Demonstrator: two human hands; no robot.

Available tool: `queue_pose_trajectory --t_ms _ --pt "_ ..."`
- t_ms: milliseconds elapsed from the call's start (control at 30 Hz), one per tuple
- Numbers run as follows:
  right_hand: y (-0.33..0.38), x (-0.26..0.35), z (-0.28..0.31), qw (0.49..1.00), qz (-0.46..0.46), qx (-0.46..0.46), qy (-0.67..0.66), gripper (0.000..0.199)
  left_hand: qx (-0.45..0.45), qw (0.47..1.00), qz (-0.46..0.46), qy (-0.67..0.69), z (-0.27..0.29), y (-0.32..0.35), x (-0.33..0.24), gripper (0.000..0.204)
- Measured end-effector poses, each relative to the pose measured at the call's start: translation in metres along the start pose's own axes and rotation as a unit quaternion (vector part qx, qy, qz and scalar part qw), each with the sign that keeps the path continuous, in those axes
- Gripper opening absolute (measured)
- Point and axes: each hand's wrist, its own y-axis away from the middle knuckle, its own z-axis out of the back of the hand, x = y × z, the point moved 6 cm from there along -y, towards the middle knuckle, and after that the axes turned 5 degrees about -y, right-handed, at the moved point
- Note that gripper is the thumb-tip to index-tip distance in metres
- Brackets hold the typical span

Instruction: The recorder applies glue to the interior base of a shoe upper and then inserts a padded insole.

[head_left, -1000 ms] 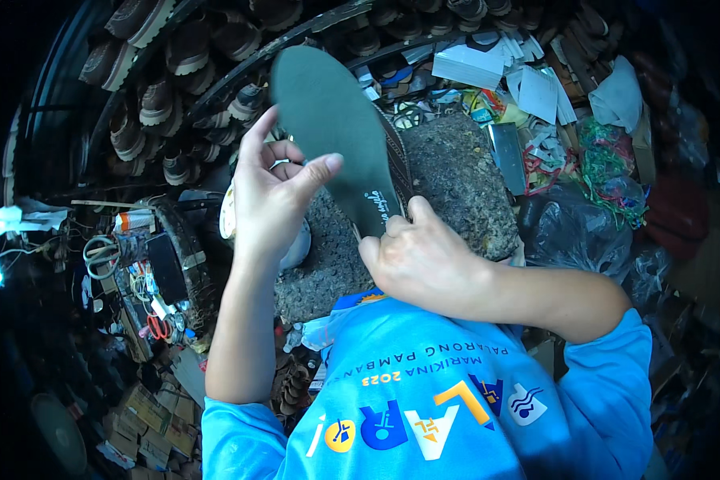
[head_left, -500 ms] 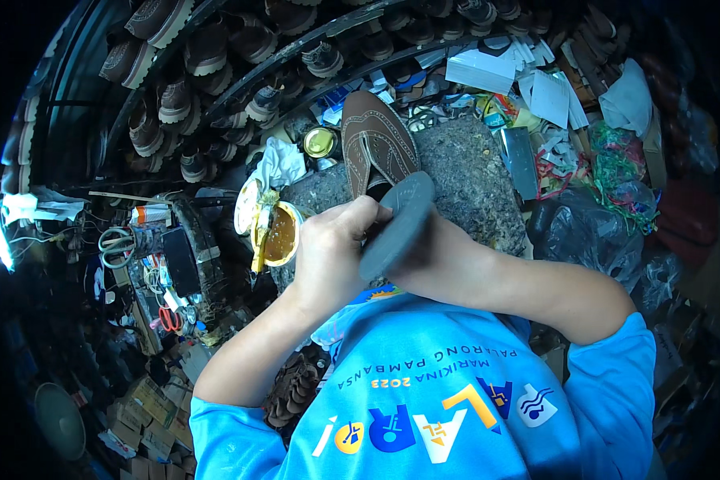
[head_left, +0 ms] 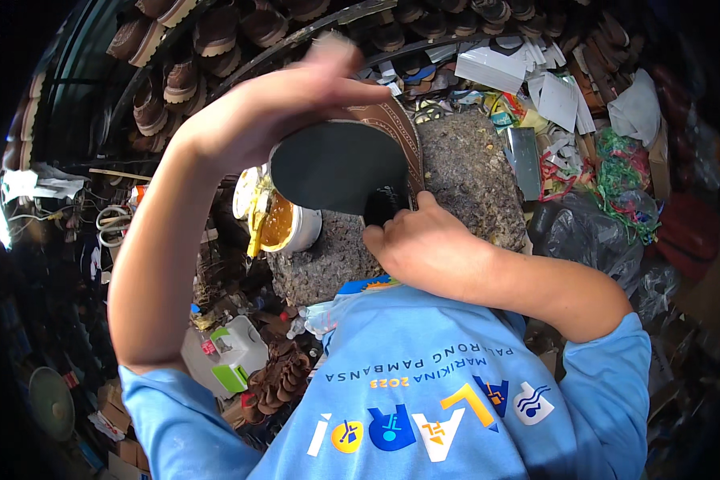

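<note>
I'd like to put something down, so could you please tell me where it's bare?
Right of the brown shoe, above the right forearm, the stone block is bare; a smaller patch lies between tub and shirt. Right of the block, plastic bags crowd in.

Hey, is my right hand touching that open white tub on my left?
Apart. The head view shows a strip of the rough grey block between your right hand and the tub's near side.
</note>
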Motion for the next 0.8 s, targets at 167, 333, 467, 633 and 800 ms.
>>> queue_pose_trajectory --t_ms 167,333,467,633,800 --pt "0.000 -0.008 -0.006 0.997 -0.006 -0.060 -0.038 0.012 -0.004 0.805 0.106 -0.584 -0.061 -0.038 -0.019 0.080" --pt "0.003 -0.007 -0.008 0.999 -0.027 -0.022 -0.024 0.013 -0.041 0.769 0.022 -0.638 -0.087 -0.013 -0.001 0.042" --pt "0.006 -0.005 -0.007 0.999 -0.012 0.027 -0.026 0.008 -0.041 0.777 -0.003 -0.628 -0.108 -0.008 0.004 0.027" --pt "0.006 -0.004 -0.014 0.999 -0.014 -0.003 -0.029 0.008 -0.046 0.774 0.104 -0.624 -0.097 -0.032 0.040 0.016" --pt "0.002 -0.005 -0.007 0.999 -0.036 0.014 -0.014 0.013 -0.106 0.844 0.193 -0.489 -0.066 -0.020 -0.011 0.048"
